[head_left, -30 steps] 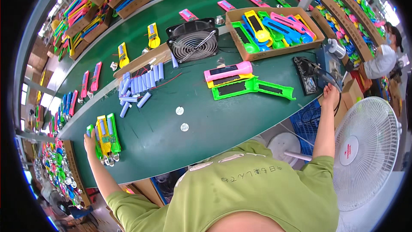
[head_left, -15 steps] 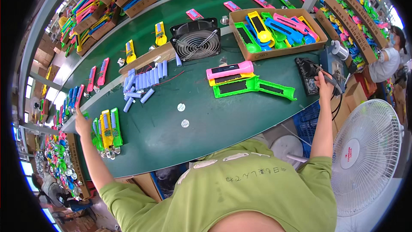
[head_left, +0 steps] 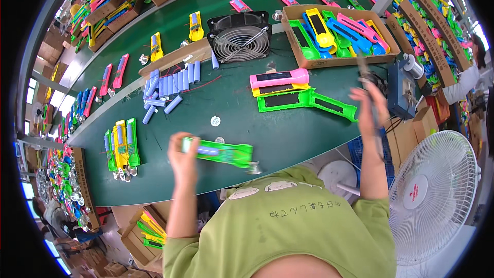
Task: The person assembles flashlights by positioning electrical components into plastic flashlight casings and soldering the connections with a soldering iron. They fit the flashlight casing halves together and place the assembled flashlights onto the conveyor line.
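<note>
My left hand [head_left: 183, 160] grips one end of a green flashlight housing [head_left: 221, 153] above the near part of the green bench. A blue battery cell lies inside it, and a silvery reflector [head_left: 253, 168] hangs at its other end. On the right, my right hand [head_left: 369, 108] is closed around a soldering iron [head_left: 363, 67], blurred by motion, its tip pointing away from me. Between the hands and farther off lie a pink flashlight housing [head_left: 279, 77], a yellow one under it and an opened green housing [head_left: 283, 101].
Blue battery cells [head_left: 174, 83] are piled left of centre, near a black fan [head_left: 240, 41]. A cardboard box [head_left: 350, 62] holds coloured housings. Several fitted housings [head_left: 121, 144] lie at left. A blue soldering station [head_left: 400, 92] and solder spool [head_left: 413, 66] stand at right.
My left hand has come from the far left toward the middle, bringing a green flashlight housing. My right hand has moved left and nearer, lifting the soldering iron from beside the station.
</note>
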Demonstrator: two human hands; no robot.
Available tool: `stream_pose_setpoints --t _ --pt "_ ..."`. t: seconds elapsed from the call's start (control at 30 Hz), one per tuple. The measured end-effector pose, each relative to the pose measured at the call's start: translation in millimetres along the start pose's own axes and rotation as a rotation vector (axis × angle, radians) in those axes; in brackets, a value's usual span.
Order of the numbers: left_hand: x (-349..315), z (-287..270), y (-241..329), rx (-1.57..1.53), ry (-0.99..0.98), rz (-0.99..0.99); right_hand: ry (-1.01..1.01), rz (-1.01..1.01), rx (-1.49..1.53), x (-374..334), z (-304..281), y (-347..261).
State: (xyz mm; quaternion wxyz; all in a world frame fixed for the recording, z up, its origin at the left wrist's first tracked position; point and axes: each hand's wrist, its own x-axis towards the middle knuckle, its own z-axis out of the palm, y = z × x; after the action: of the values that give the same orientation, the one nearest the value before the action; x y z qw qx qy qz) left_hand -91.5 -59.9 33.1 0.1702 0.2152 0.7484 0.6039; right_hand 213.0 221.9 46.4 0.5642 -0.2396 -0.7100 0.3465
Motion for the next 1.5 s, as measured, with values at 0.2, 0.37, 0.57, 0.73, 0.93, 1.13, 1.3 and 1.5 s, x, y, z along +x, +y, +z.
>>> stream_pose_setpoints --t 0.2,0.37,0.57,0.73,0.93,1.13,1.3,1.5 --pt "-44.3 49.9 -29.0 0.083 0.213 0.186 -0.646 -0.387 -0.445 44.2 75.7 33.2" --pt "-50.4 18.5 7.2 0.689 0.316 0.722 -0.883 -0.492 -0.546 56.0 86.6 51.3" --pt "-41.4 52.6 28.4 0.659 -0.433 0.959 -0.860 -0.559 -0.591 58.0 88.4 52.4" --pt "-31.1 80.4 11.3 0.803 -0.600 0.845 -0.513 -0.707 -0.639 51.9 81.8 31.8" --pt "-43.9 78.1 -3.8 0.437 -0.467 0.610 -0.221 -0.601 -0.546 23.9 54.6 13.1" --pt "-46.9 79.8 2.2 -0.200 -0.323 0.135 -0.159 -0.587 -0.564 24.0 49.5 12.3" --pt "-45.6 73.7 7.8 -0.531 -0.223 -0.026 -0.320 -0.524 -0.380 -17.0 70.9 -1.9" --pt "-50.9 66.5 12.9 -0.446 -0.180 0.091 -0.796 -0.258 -0.075 -70.2 95.4 -4.6"
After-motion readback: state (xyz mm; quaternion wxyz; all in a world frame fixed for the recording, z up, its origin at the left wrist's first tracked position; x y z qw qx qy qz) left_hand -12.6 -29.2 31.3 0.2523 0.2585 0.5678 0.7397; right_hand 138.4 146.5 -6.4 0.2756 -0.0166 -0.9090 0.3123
